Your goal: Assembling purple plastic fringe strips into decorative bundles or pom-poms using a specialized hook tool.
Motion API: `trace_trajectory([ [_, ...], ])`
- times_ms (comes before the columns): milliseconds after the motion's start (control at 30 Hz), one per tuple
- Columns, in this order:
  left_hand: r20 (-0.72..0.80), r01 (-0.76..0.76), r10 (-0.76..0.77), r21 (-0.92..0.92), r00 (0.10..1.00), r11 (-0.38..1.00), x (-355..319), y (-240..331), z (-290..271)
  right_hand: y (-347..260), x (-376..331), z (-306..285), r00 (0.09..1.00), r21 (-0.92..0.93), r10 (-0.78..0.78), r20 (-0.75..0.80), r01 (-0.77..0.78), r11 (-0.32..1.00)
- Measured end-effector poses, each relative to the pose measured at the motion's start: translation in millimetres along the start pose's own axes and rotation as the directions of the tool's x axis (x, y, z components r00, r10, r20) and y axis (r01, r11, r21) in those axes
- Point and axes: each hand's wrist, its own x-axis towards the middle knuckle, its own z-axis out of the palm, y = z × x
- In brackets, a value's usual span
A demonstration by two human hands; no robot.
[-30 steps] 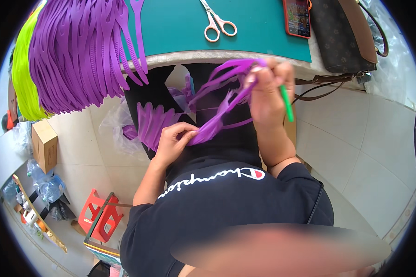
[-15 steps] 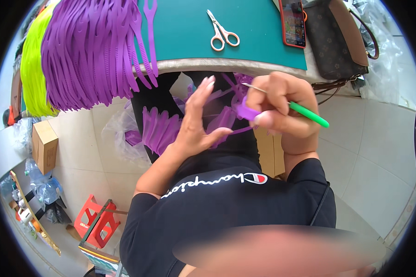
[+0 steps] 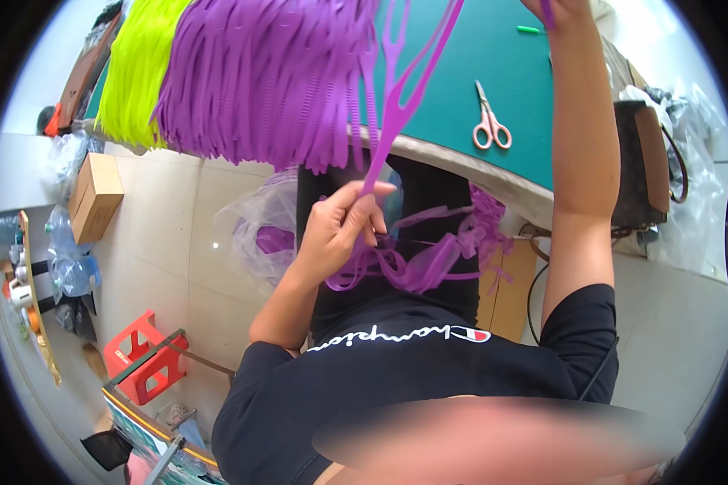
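My left hand (image 3: 337, 229), over my lap, is closed on the narrow end of a long purple rubbery strap (image 3: 399, 117). This strap has a forked, slotted part and runs up past the top edge. At the upper right my right hand (image 3: 565, 8) is mostly cut off, with a purple strip (image 3: 548, 14) against it; its fingertips are hidden. Beside the right wrist, a green handle (image 3: 529, 30) shows over the green mat (image 3: 445, 81). Loose purple straps (image 3: 429, 263) lie tangled on my lap.
Rows of purple straps (image 3: 259, 81) and yellow-green straps (image 3: 135, 77) hang over the table edge. Pink-handled scissors (image 3: 491, 128) lie on the mat. A brown handbag (image 3: 641, 162) is at the right, a carton (image 3: 97, 198) and red stool (image 3: 146, 356) at the left.
My right hand has moved from my lap up to the top edge, and the green-handled tool is away from its fingers. My left hand, open before, now grips a strap. The view has shifted.
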Motion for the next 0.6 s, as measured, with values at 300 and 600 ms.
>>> trace_trajectory([
  [300,-0.276,-0.1,0.091,-0.02,0.957,0.995,67,34,-28,80,166,-84,0.721,-0.537,0.042,-0.691,-0.552,0.637],
  [600,-0.312,-0.096,0.072,-0.062,0.948,0.993,41,24,-25,95,22,-23,0.851,-0.656,-0.25,-0.462,-0.138,0.742],
])
